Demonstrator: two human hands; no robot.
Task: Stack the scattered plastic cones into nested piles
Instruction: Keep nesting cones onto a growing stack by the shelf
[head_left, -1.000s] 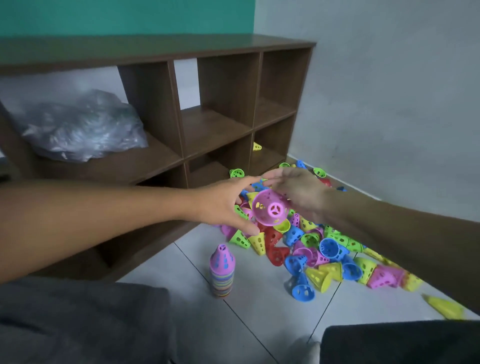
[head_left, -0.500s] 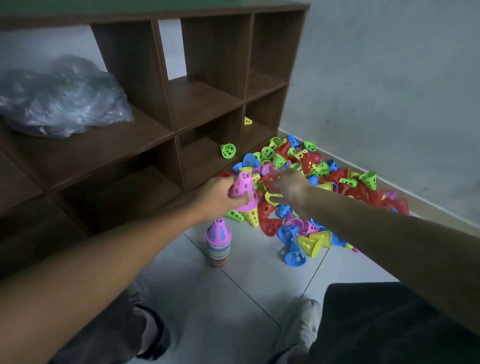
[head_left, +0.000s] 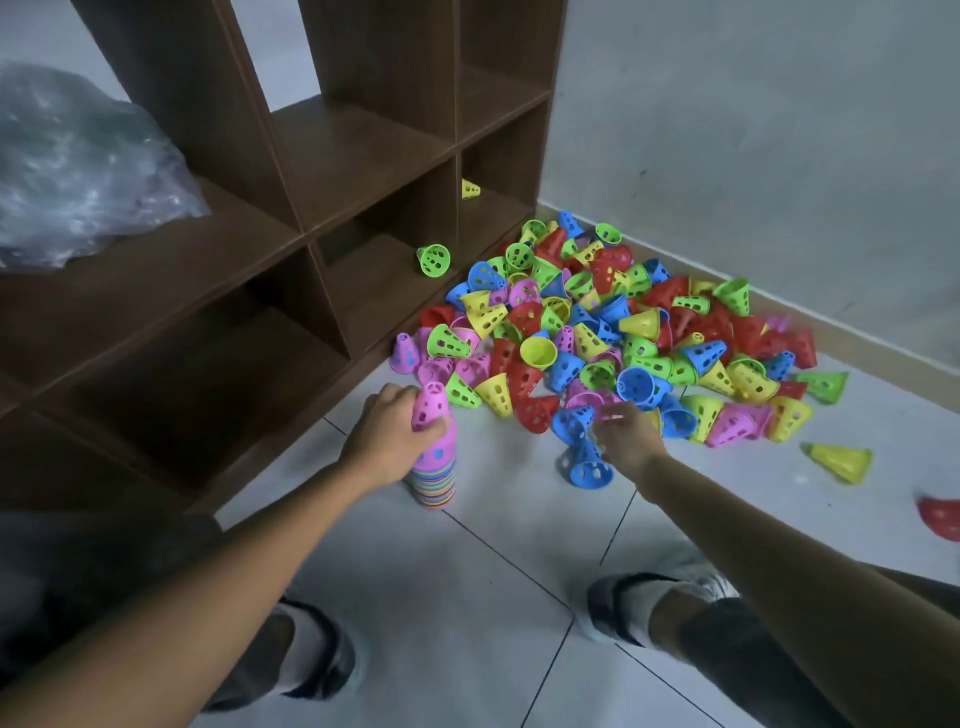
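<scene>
Seating the pink cone: all about lining up the axes

Left hand is clamped round a pink cone, tip up and leaning a touch toward 1 o'clock. It sits right on top of the stack, which stands upright on the floor just in front of the shelf. So the thing that matters: the cone's long axis is near vertical but not quite matched to the stack's, and the stack lies directly below the grip, at 6 o'clock from the cone. I'd guess it needs a small straighten and a push straight down to nest fully. Push it crooked and the whole stack could tip.

Right hand is out at the near edge of the pile, which spreads from 12 to 2 o'clock of it. Its fingers are curled near a blue cone at its 9 o'clock, but motion blur means I can't tell if it's actually pinching anything. That hand is clearly the nearer one for the next pick; the left is busy with the stack.

Loads of cones still loose, so early days.
</scene>
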